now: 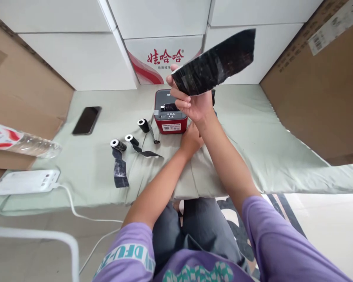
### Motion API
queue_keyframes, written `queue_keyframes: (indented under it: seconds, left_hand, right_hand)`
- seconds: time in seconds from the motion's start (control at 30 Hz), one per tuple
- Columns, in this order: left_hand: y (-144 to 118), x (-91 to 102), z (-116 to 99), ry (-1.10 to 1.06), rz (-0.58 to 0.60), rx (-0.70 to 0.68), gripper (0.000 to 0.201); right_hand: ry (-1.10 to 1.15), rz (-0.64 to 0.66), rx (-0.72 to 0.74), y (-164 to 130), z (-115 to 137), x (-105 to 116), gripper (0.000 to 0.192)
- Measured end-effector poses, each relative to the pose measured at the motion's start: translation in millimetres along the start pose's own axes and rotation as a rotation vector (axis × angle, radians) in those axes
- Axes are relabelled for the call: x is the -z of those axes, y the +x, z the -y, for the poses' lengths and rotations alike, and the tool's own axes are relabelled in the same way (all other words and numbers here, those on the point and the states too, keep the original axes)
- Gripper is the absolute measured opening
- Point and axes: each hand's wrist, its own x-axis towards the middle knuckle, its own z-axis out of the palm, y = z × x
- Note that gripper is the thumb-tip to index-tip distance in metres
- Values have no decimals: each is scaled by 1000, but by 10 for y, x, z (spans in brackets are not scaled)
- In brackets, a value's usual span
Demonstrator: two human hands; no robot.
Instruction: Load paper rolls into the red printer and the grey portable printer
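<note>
My right hand [192, 102] is raised above the printer, its fingers closed on one end of a torn strip of blackened receipt paper [217, 62]. The strip tilts up to the right. Below it, a small red and dark grey receipt printer [172, 127] stands on the cloth, with a short black piece of paper [170, 107] at its top slot. My left hand [191, 138] lies against the printer's lower right side; its fingers are mostly hidden behind my right wrist. Left of the printer lie three small rolls of black-printed paper [143, 125], with their ends unrolled.
A phone [87, 120] lies at the left of the cloth-covered surface [247, 156]. Nearer me are a white power bank [28, 182] with a cable and a water bottle [32, 143]. White boxes [76, 60] line the back; cardboard boxes [320, 90] flank both sides.
</note>
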Motion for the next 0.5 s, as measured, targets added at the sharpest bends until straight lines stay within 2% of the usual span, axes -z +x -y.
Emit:
queue_keyframes:
  seconds: [0.07,0.13,0.27,0.5]
  left_hand:
    - [-17,1,8,-16,-6,-12,57]
    - [-27,16,-5,-23,-7,-3,57]
    - [-21,68,-72,-4,21,49,55]
    - [87,43,-88,152,106,61,49]
  right_hand:
    - [-99,-53,-36,-4,-9,13,41]
    - [-132,-87,-15,-17,-17,-5,33]
    - [-12,-15,57,-48,-25,-73,18]
    - [-93,-27,-26,-43,-25,-147,43]
